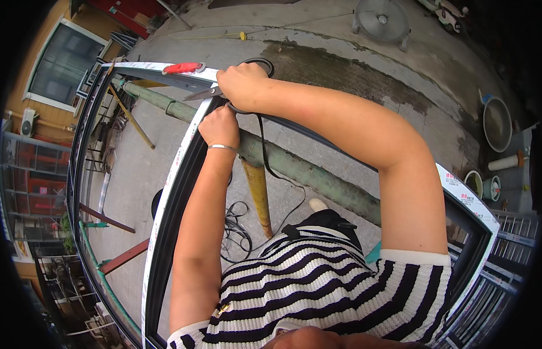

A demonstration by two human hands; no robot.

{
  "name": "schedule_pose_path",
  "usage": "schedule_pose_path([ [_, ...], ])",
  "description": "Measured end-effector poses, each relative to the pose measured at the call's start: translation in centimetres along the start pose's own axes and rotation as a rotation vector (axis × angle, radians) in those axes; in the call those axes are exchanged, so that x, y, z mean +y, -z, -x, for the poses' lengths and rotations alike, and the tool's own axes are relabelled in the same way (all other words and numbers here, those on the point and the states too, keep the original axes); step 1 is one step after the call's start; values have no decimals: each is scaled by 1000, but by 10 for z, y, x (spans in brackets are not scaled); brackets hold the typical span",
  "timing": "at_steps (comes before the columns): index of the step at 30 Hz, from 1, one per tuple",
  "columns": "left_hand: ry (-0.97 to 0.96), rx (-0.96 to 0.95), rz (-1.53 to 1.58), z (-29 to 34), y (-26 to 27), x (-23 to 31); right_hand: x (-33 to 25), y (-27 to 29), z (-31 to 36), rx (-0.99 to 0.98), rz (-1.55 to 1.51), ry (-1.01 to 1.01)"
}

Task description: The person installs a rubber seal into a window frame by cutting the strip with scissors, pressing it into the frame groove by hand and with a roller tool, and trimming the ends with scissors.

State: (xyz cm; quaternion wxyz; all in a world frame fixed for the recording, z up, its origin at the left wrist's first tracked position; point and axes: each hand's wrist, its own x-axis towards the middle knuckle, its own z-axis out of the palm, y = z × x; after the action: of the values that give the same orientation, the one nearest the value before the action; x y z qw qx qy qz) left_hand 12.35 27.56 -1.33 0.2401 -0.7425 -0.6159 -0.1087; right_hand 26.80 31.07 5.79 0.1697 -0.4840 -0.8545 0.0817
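My right hand [243,82] is closed round a pair of scissors [208,93] with dark handles; the blades point left across a corner of a large frame [169,180]. Just below it, my left hand [220,125] is a closed fist against the frame, pinching a thin black strip [264,148] by its upper end. From there the strip hangs down and runs to a loose tangle on the ground. White printed film covers the frame's face, and its inner sides are black. A red-handled tool [183,68] lies on the frame's top bar, left of the scissors.
A green pipe [306,166] on yellow legs [256,192] runs under the frame. Beyond stand a round floor fan [381,20] and a large metal basin [497,123]. Metal racks [509,250] are at the right; a building with a window [66,65] is at the left.
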Motion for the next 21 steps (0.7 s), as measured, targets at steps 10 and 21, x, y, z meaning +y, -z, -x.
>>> schedule_pose_path([
  [10,155,-7,319,0,24,9,6,11,3,31,-56,-20],
  [21,571,-554,1556,105,97,-70,-38,53,158,-529,-996,-169],
])
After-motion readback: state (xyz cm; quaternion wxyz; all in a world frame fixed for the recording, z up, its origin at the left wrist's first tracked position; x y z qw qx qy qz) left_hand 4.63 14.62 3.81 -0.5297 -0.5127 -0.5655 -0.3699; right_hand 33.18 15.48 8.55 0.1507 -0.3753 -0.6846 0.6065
